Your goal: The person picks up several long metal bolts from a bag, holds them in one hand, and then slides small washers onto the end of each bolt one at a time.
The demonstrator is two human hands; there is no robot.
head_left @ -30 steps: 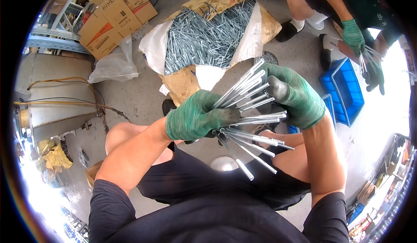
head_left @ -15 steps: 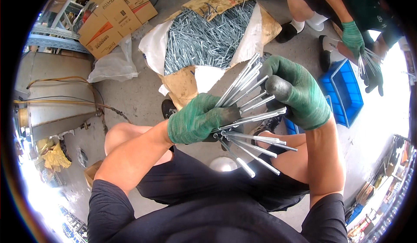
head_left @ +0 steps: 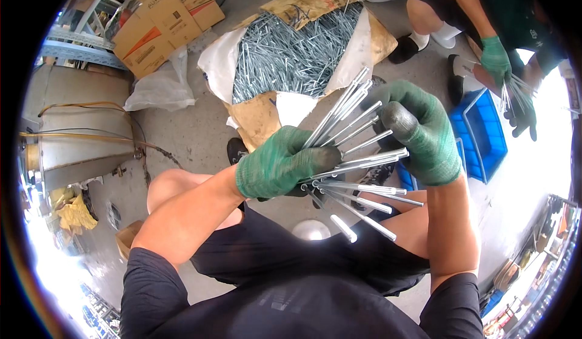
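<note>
My left hand [head_left: 285,163], in a green knit glove with a dark coated palm, is closed around a bundle of thin silvery metal rods [head_left: 364,159]. The rods fan out to the right from its thumb and fingers; several show small hooked ends by the grip. My right hand [head_left: 421,133], gloved alike, is beside the upper rod tips, its fingers curved and its thumb apart from them. The rod ends show uncovered in front of its thumb. Some of its fingertips are hidden behind the rods, so contact there is unclear.
A large heap of similar rods [head_left: 291,54] lies in an opened paper-and-plastic sack ahead. Blue crates [head_left: 482,136] stand at right, near another person's gloved hand [head_left: 496,60] with rods. Cardboard boxes [head_left: 163,30], a metal cabinet [head_left: 85,133] and hoses are at left.
The fanned rods and my right hand sit slightly farther right in view. The lowest rod points more toward me. My left hand keeps its grip.
</note>
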